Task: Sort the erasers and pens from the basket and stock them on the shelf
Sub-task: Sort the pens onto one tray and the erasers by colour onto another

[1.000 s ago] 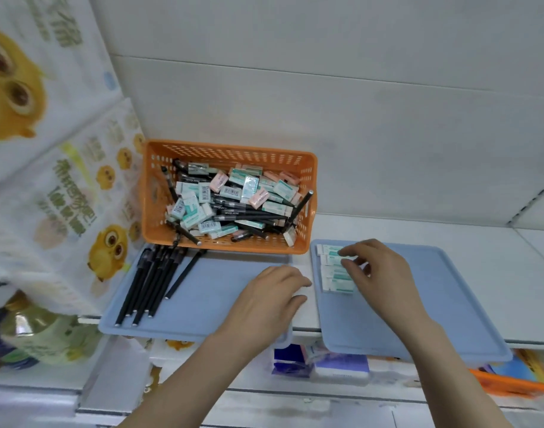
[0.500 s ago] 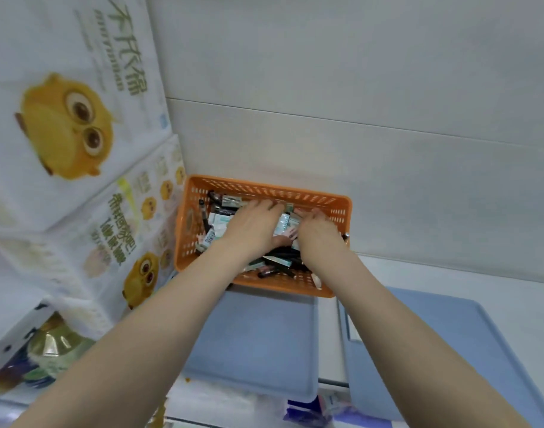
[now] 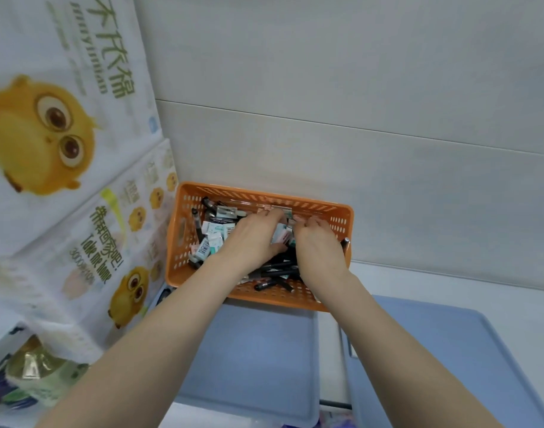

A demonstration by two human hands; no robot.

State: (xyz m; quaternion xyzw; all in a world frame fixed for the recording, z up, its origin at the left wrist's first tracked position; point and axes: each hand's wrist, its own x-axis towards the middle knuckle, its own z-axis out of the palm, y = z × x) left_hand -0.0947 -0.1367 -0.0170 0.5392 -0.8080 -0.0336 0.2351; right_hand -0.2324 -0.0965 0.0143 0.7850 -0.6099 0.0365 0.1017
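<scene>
The step in hand looks like gathering the next lot from the basket (image 3: 184,242), which stands at the back of the shelf (image 3: 449,279), close beside the tissue packs (image 3: 79,227). To do it well I would take one kind at a time. Pinch the erasers (image 3: 213,230) off the top of the heap, and leave the pens (image 3: 276,274) lying crossed low near the front wall (dragging one up would likely scatter the small blocks around it). Lift clear of the rim before coming back. Then keep each kind to its own tray: the left tray (image 3: 258,350) and right tray (image 3: 449,350) lie side by side just in front of the basket.

Both forearms reach forward and converge over the basket. The left hand (image 3: 252,239) is palm down over the middle of the heap, its fingers curved toward the far wall and resting on erasers. The right hand (image 3: 318,247) is just beside it, knuckles up, fingers curled down into the pile at the right end. I cannot tell whether either hand has hold of anything, since the fingertips are buried.
</scene>
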